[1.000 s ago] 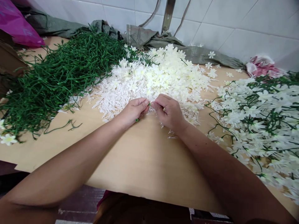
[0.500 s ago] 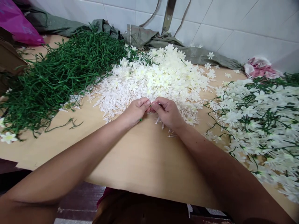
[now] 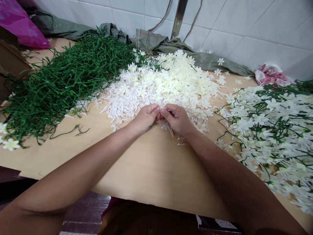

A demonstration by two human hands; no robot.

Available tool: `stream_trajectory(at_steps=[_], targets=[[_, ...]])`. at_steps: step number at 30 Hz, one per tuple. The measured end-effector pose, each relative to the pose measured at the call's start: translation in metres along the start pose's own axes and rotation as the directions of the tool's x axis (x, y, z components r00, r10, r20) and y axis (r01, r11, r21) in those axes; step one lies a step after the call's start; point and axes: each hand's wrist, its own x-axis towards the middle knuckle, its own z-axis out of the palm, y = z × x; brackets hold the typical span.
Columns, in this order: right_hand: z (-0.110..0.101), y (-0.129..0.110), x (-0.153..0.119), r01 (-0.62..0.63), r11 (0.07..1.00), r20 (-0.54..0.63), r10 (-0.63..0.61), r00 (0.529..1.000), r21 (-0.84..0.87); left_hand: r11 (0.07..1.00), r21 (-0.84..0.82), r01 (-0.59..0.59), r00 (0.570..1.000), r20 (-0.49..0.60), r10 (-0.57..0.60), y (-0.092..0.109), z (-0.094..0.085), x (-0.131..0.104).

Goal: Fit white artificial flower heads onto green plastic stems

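Note:
My left hand (image 3: 148, 117) is closed in a pinch. The green tip of an artificial flower stem (image 3: 151, 126) pokes out beneath it; the rest is hidden in the fingers. My right hand (image 3: 176, 118) is pinched too, its fingertips meeting those of the left; what it grips is hidden. Just beyond both hands lies a heap of cream artificial blossoms (image 3: 176, 78), with thin white stamen pieces (image 3: 122, 102) in front and to its left. Some loose stamens lie under my right hand.
A large pile of green stems (image 3: 66, 81) covers the left, and stemmed white flowers (image 3: 274, 130) are heaped at right. Brown board (image 3: 151, 169) forms the work surface. Grey cloth (image 3: 205, 60) runs along the tiled wall; a pink bag (image 3: 24, 24) sits at back left.
The whole view has shifted slightly. My hands stay pinched together at the same spot, with only a small change in the fingers; the piles look the same.

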Motion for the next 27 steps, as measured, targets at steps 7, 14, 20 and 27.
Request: stream_trajectory(at_steps=[7, 14, 20, 27], targets=[[-0.003, 0.002, 0.001, -0.102, 0.99, -0.005, 0.103, 0.995, 0.102, 0.999, -0.03, 0.033, 0.991, 0.128, -0.029, 0.003, -0.011, -0.002], [-0.008, 0.0, 0.002, -0.122, 0.98, 0.062, 0.113, 0.992, 0.154, 0.999, 0.04, 0.001, 0.96, 0.281, -0.012, 0.001, -0.023, -0.003], [-0.009, 0.0, 0.003, -0.077, 0.997, 0.054, 0.077, 0.996, 0.004, 0.995, 0.098, 0.001, 0.965, 0.261, -0.027, 0.0, -0.02, -0.002], [-0.005, 0.0, -0.001, -0.066, 0.998, 0.1, 0.068, 0.993, -0.02, 0.998, 0.07, -0.002, 0.971, 0.24, -0.015, -0.005, -0.016, -0.004]])
